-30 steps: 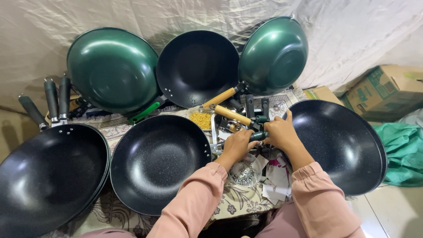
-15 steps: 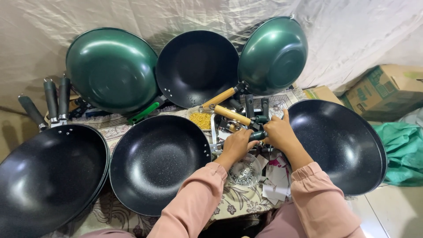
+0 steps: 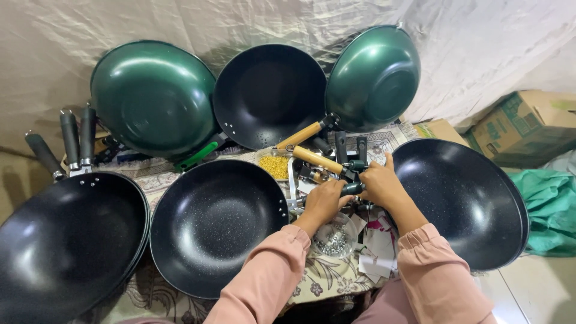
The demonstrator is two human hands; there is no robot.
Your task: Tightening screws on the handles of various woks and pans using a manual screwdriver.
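Observation:
My left hand [image 3: 323,201] and my right hand [image 3: 379,183] meet over a heap of pan handles, both in pink sleeves. Between them they grip a dark green handle [image 3: 353,188]. A wooden handle [image 3: 317,159] lies just beyond my fingers, beside several black handles [image 3: 350,146]. A small dish of yellow bits [image 3: 276,166] sits left of them. Under my left wrist stands a clear bowl of metal screws [image 3: 333,241]. A black wok [image 3: 217,223] lies left of my left arm, another black wok [image 3: 462,201] right of my right arm.
A stack of black woks [image 3: 66,246] with dark handles lies at far left. Two green woks [image 3: 153,96] [image 3: 373,78] and a black wok [image 3: 270,93] lean on the cloth-covered wall. Cardboard boxes [image 3: 522,126] and green cloth [image 3: 552,210] sit at right. Paper scraps [image 3: 378,252] lie by my lap.

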